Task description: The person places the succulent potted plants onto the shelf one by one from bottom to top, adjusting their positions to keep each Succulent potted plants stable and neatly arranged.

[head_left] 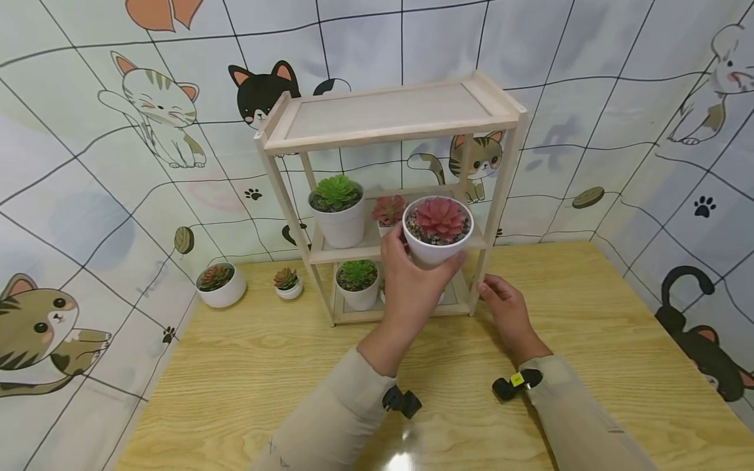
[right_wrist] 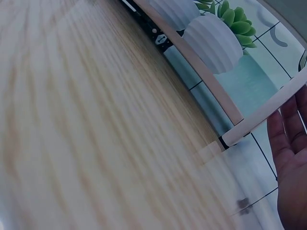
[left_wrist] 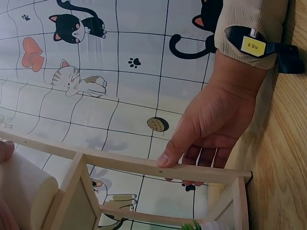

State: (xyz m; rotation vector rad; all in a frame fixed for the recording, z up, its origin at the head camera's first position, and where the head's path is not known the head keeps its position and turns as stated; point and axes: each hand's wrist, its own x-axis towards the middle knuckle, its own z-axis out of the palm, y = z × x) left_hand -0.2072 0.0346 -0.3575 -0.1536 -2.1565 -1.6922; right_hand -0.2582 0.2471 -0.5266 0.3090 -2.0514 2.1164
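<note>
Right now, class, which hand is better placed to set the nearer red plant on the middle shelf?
Probably the left hand: it holds that plant in front of the middle shelf, while the right hand touches a front post.

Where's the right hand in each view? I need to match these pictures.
Head: right hand is right of centre, below mid-height.
Left wrist: right hand is right of centre, near mid-height.
Right wrist: right hand is at the right edge, partly cut off.
Shared landmark: the shelf post at its fingers.
</note>
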